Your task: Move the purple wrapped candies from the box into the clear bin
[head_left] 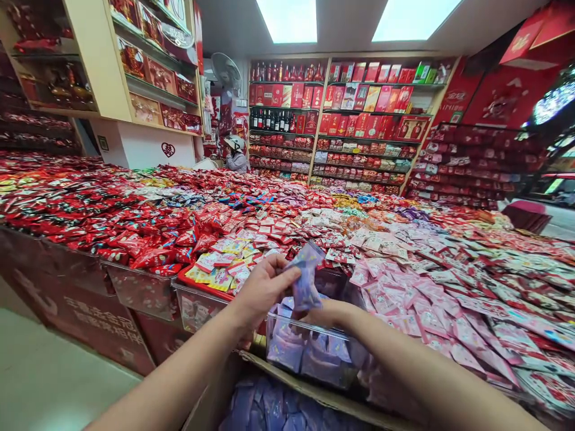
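Observation:
My left hand (pixel 263 287) is closed on several purple candy packets (pixel 305 278), held upright over a clear plastic bin (pixel 309 350) partly filled with the same purple packets. My right hand (pixel 330 312) reaches down into that bin with its fingers bent and mostly hidden behind the packets. A cardboard box (pixel 287 401) with more purple packets sits just below the bin, close to me.
A large display counter (pixel 287 239) is covered with wrapped sweets: red ones left, pink ones (pixel 426 299) right, yellow ones (pixel 220 269) beside the bin. Shelves (pixel 341 120) of red boxes and bottles line the back wall. A person (pixel 236 154) stands far behind. Bare floor (pixel 45 371) lies left.

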### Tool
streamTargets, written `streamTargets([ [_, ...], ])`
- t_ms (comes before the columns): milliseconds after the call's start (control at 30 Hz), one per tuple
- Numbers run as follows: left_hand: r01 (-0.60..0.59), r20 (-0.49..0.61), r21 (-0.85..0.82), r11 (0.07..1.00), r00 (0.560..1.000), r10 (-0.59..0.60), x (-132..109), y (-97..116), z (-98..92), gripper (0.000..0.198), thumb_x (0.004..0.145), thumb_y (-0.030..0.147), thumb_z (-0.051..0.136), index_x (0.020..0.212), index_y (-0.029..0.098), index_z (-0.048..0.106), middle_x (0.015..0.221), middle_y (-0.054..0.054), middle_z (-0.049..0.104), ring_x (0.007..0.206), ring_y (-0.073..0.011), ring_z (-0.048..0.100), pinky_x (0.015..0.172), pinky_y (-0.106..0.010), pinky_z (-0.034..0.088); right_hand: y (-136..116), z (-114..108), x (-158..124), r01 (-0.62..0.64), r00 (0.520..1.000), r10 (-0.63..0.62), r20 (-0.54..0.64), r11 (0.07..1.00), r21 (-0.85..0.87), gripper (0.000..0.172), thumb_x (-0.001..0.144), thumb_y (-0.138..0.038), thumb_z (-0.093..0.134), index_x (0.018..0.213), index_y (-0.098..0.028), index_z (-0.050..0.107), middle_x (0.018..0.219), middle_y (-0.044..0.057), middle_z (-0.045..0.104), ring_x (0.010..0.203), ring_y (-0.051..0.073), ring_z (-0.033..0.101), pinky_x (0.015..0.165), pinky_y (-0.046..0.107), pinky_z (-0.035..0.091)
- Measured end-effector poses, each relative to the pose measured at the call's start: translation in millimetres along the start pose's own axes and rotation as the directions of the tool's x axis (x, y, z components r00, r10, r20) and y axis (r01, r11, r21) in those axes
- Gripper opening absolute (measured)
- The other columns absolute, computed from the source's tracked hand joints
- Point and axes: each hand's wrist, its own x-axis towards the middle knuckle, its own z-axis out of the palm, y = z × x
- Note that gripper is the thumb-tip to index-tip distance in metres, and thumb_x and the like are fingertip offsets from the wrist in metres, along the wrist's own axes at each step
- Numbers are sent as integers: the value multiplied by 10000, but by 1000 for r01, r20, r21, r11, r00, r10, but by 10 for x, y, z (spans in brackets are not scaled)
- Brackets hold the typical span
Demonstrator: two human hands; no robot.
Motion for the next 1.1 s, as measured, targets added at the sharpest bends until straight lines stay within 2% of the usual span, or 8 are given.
streamTargets([
  [133,-48,-168,-148,988,985,22,277,-88,15,298,619,213,684,827,185,472,700,29,600,565,-93,570,536,-220,478,71,-39,74,14,1000,-12,-16,992,127,38,666,-131,596,695,-136,621,546,-38,561,498,90,508,506,229,422],
  [267,-90,-227,-165,982,972,51,338,-246,-15,403,620,195,674,969,193,472,747,14,618,597,-110,588,558,-249,496,-4,-91,65,90,981,-26,-192,940,330,94,582,-69,559,643,-136,584,557,-15,572,477,99,514,445,213,397],
  [433,-141,-281,-136,981,955,98,386,-373,-35,361,611,204,678,942,155,541,825,-22,636,687,-144,603,629,-286,508,-159,-245,-32,299,856,48,-515,766,569,257,778,-314,344,904,-178,522,725,18,595,592,100,547,544,219,449],
  [500,-173,-297,-111,979,945,133,411,-416,-32,337,609,195,681,922,149,566,847,-26,641,720,-149,604,683,-291,499,-184,-289,-69,382,838,51,-544,658,650,396,806,-453,271,901,-167,527,739,32,593,618,112,555,575,234,456],
  [600,-211,-328,-83,974,929,173,440,-469,-36,292,622,184,672,898,151,581,826,-16,647,705,-137,602,712,-286,489,-183,-290,-97,493,818,-33,-574,555,670,398,706,-527,495,812,-151,571,664,10,575,576,108,529,563,235,438],
  [667,-219,-341,-77,973,923,181,447,-490,-46,280,630,180,668,894,152,578,805,-12,648,682,-134,603,693,-285,494,-170,-268,-100,530,782,-71,-619,599,600,324,625,-430,638,786,-152,597,647,-13,573,561,92,500,556,225,414],
  [800,-240,-347,-64,969,916,203,438,-501,-54,309,633,176,668,927,163,574,833,-17,653,696,-147,612,672,-293,507,-154,-251,-100,558,729,-81,-680,646,521,259,618,-374,651,742,-148,628,655,-23,582,574,79,472,569,219,378],
  [1100,-285,-334,10,959,903,271,415,-490,-39,316,663,190,644,967,165,563,844,-19,661,726,-150,614,691,-287,504,-142,-270,-96,578,722,-70,-688,609,544,201,610,-330,658,697,-151,629,629,-28,580,570,82,482,580,227,385],
])
